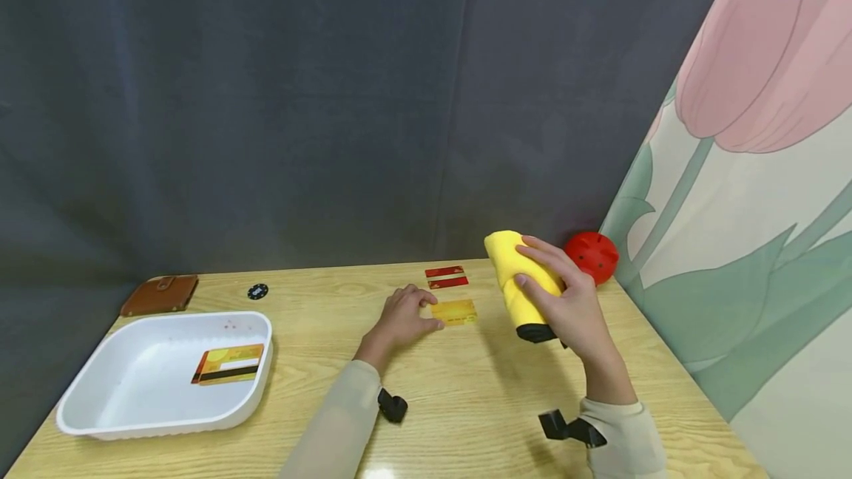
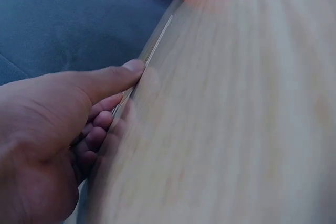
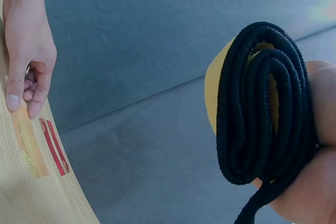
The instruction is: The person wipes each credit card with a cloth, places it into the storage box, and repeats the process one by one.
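Observation:
My left hand (image 1: pixel 402 318) is low at the table, thumb and forefinger at the left end of a gold bank card (image 1: pixel 455 312) lying flat. In the right wrist view the same fingers (image 3: pixel 14 102) pinch that card's end. My right hand (image 1: pixel 566 299) grips a rolled yellow towel (image 1: pixel 522 283) with black edging, held tilted above the table. Its spiral black end (image 3: pixel 262 108) faces the right wrist camera. Just beyond the gold card lies a red card (image 1: pixel 447 277) with a pale stripe. The left wrist view shows my left thumb (image 2: pixel 118 80) at the tabletop, with the card seen edge-on.
A white plastic tray (image 1: pixel 249 405) stands at the left with overlapping yellow and orange cards (image 1: pixel 229 364) inside. Behind it are a brown leather wallet (image 1: pixel 160 295) and a black poker chip (image 1: pixel 257 291). A red piggy bank (image 1: pixel 592 257) sits at the back right, beside the wall.

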`<state>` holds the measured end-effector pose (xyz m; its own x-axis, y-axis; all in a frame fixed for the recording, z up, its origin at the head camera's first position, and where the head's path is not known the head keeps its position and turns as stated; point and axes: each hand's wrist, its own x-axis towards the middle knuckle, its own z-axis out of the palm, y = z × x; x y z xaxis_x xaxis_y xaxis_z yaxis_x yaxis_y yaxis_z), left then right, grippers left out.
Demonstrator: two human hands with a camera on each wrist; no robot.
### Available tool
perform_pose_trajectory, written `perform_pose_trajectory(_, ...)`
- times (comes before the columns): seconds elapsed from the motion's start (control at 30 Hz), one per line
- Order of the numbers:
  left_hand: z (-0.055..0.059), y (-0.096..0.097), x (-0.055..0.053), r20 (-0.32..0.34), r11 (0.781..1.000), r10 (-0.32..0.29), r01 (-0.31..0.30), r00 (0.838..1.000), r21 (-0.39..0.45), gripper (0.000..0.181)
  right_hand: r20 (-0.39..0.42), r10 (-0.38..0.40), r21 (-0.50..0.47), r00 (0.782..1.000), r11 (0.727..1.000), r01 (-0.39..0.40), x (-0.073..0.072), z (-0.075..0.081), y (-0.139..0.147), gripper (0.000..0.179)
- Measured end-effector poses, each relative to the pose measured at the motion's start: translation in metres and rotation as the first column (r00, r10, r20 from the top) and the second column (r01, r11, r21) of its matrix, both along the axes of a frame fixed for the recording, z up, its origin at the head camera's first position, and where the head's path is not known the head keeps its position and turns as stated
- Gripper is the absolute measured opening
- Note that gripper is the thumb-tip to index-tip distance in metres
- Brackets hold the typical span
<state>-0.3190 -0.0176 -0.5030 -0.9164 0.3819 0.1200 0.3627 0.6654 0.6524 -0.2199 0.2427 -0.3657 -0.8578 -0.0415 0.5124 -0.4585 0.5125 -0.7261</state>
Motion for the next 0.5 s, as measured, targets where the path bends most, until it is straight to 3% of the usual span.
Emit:
perform_pose_trajectory(0.23,0.0053,-0.0015,-0.0002,0.032,1.000,-0.004,0.005,0.999,-0.027,0.045,-0.008,0.001,0.001,1.000,1.000,-0.001,-0.0008,0.0010,-0.0004,0.042)
perform_pose_trajectory(0.5,-0.0001,-0.0071,0.0057,0.072,0.989,0.017,-0.027,0.997,0.143,0.043,-0.005,0.004,-0.007,1.000,1.000,-0.004,-0.0007,0.0003,-0.0001,0.041)
